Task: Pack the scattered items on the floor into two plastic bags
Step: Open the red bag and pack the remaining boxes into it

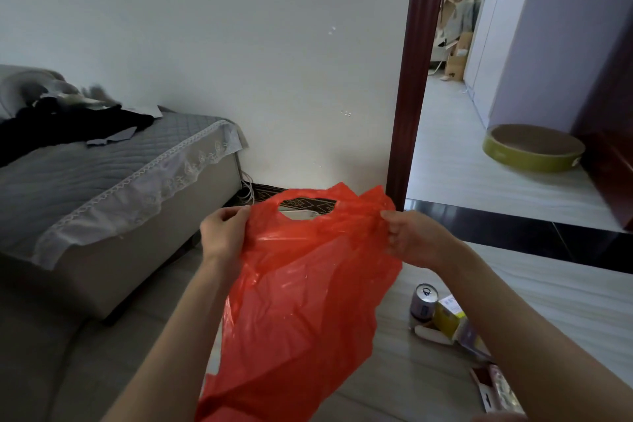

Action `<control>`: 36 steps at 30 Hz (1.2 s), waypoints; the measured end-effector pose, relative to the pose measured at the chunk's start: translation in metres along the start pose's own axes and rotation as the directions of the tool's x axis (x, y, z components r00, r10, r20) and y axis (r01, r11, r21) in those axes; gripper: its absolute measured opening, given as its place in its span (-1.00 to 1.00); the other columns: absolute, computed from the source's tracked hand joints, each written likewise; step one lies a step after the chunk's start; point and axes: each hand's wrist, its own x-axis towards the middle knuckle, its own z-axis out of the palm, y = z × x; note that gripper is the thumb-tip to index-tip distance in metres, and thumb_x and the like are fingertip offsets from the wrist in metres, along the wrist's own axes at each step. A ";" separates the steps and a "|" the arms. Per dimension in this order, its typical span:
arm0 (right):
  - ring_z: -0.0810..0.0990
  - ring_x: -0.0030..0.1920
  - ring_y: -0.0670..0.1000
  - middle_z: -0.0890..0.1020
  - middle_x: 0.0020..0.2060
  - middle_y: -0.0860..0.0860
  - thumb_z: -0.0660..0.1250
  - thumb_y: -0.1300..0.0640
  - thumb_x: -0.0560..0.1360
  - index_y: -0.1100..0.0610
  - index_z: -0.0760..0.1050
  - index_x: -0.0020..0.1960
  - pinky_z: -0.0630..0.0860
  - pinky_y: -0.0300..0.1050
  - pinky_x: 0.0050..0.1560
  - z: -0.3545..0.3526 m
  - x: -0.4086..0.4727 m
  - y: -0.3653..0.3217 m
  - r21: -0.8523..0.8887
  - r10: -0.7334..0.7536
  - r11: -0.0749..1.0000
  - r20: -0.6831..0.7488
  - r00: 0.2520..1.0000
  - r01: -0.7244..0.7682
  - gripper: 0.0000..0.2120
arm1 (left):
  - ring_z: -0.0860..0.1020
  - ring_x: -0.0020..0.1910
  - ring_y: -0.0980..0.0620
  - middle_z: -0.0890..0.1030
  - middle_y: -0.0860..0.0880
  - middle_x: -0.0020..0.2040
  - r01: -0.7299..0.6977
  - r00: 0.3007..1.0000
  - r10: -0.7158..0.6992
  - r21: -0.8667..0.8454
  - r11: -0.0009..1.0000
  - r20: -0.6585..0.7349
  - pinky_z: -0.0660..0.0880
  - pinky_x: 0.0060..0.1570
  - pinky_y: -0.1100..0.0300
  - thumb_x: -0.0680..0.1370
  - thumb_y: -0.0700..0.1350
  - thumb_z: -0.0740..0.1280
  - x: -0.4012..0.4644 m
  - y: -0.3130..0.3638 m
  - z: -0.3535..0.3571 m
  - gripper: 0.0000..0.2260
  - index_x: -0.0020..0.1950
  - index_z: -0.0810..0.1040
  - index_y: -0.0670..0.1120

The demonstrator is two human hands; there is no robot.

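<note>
Pale plank flooring fills the lower frame, and above it at centre hangs the red plastic bag, held up by its top edge and apparently empty. Packing appears not yet begun: a drink can, a yellow carton and a flat packet lie on the floor at lower right, and no second bag is visible. Each grip is closed in a pinch on the bag rim, left hand at one side of the handle cut-out, right hand at the other; a bed stands at left.
</note>
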 end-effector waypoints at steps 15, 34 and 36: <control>0.62 -0.22 -0.01 0.63 -0.22 0.06 0.14 0.09 0.59 0.21 0.51 0.07 0.55 -0.14 -0.26 0.035 0.008 -0.002 0.141 -0.126 0.983 0.075 0.989 0.114 -0.75 | 0.28 0.39 0.06 0.24 0.04 0.45 -0.869 0.453 0.438 0.273 0.413 0.777 0.31 0.33 -0.04 0.35 0.21 0.38 -0.043 0.007 0.022 -0.33 0.41 0.19 0.24; 0.62 -0.16 0.05 0.64 -0.18 0.09 0.26 0.26 0.45 0.18 0.63 -0.07 0.53 -0.17 -0.09 0.000 0.014 0.015 -0.905 -0.360 0.419 -0.090 0.929 0.075 -0.82 | 0.56 0.03 -0.13 0.65 -0.16 -0.03 -0.419 0.908 0.345 0.487 0.767 0.239 0.40 0.00 0.16 0.56 -0.12 0.24 -0.016 -0.004 0.016 -0.80 0.02 0.61 -0.18; 0.60 -0.31 0.01 0.64 -0.24 0.14 0.31 0.33 0.43 0.20 0.62 -0.14 0.57 -0.18 -0.17 -0.006 0.009 0.012 -0.748 -0.289 0.657 -0.135 0.948 0.094 -0.88 | 0.54 0.09 -0.19 0.64 -0.21 0.02 -0.377 0.925 0.333 0.546 0.748 0.183 0.39 0.04 0.12 0.56 -0.15 0.21 -0.007 -0.008 0.007 -0.80 0.05 0.60 -0.18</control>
